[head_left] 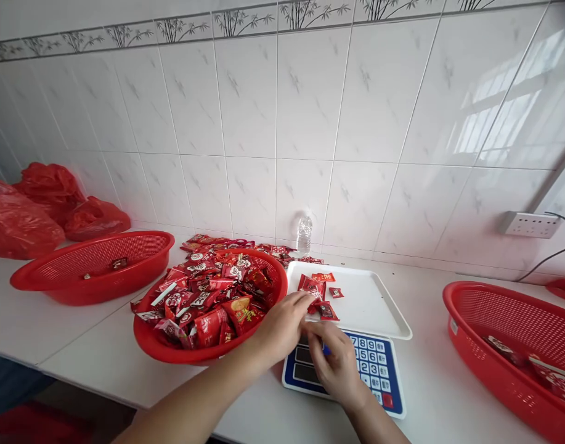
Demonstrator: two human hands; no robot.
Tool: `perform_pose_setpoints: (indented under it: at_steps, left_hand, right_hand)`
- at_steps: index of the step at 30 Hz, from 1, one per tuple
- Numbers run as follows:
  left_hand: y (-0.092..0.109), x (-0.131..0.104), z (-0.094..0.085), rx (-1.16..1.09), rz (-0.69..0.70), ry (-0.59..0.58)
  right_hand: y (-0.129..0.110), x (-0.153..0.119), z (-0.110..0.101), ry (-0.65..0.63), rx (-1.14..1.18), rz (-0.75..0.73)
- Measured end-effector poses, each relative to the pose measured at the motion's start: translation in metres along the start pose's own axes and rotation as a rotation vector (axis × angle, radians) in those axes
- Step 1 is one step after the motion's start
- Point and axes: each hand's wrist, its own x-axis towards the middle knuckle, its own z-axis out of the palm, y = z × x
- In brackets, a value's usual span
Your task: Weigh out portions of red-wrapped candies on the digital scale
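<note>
My left hand [284, 324] reaches over the near left edge of a white tray [368, 305], its fingers close together by some red packets [312, 287]. My right hand [335, 361] is beside it, above the blue keypad and display panel of a scale [374, 370], with its fingers curled. Whatever lies between the fingertips of either hand is too small or hidden to make out. Small red packets [328, 310] and an orange-red one [323, 277] lie on the tray. Left of the hands stands a red basket [157, 345] heaped with red wrapped snacks [211, 324].
More packets [212, 240] lie along the wall behind the full basket, near a clear bottle [304, 234]. Another red basket [92, 293] and red bags [23, 216] are at the left. A third basket [490, 370] stands right, below a power socket [532, 224].
</note>
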Motion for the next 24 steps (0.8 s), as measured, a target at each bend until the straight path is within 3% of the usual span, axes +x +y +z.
perform_pose_setpoints:
  at_steps: [4,7,12,16,20,24]
  left_hand:
    - [-0.004,-0.026,0.03,-0.042,0.132,0.232]
    - [-0.008,-0.042,0.045,-0.125,0.153,0.303]
    - [-0.014,-0.048,0.046,-0.325,0.068,0.198]
    - [-0.014,-0.046,0.044,-0.492,-0.047,0.122]
    - [-0.011,-0.046,0.043,-0.596,-0.121,0.07]
    - [-0.006,-0.045,0.038,-0.721,-0.213,0.053]
  right_hand:
    - [0.006,0.011,-0.011,0.16,-0.031,0.176]
    - [0.011,0.026,-0.017,0.069,-0.155,0.24]
    - [0.019,0.052,-0.019,-0.328,-0.436,0.06]
    - [0.033,0.065,-0.023,-0.5,-0.441,0.057]
    - [0.052,0.073,-0.034,-0.54,-0.412,0.097]
    - [0.069,0.086,-0.042,-0.445,-0.448,0.24]
